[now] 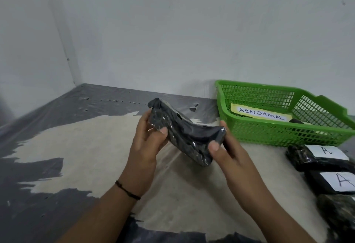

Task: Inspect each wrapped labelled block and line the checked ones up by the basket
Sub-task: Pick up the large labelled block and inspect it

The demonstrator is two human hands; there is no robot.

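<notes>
Beside grey floor, basket [249, 133] reads "ABNORMAL"; blocks [318, 158] labelled "A".

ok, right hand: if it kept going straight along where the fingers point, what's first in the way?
Beyond the black plastic-wrapped block it grips, the right hand points up and away towards the green plastic mesh basket. Its near wall would probably be met first; depth is unclear from one view.

A single head-worn camera looks forward and down, close over both hands, toward a wall corner [76, 83].
</notes>
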